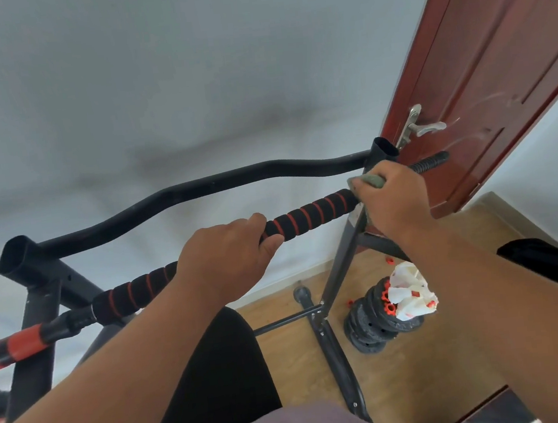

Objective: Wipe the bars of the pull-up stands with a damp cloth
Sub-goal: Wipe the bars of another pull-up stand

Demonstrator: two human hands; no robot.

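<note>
The left hand (pixel 227 254) curls over the black foam-padded bar with red rings (pixel 309 216), while the right hand (pixel 391 199) grips a crumpled grey-green cloth (pixel 367 181) against that bar's right end. Beyond runs a curved black metal bar (pixel 199 188); a red-brown wooden door (pixel 496 68) stands close right, stacked black weight plates (pixel 372 322) below.

This looks like a room in a home that is used for exercise. A black pull-up stand (pixel 46 270) with a foam-covered bar (pixel 308 213) stands close to a plain white wall (pixel 154 86), and a stack of black weight plates (pixel 375 321) with red parts sits on the wooden floor (pixel 408 370) near the stand's right foot. A dark red wooden door (pixel 496 68) with a metal handle (pixel 423 127) is open at the right.
</note>
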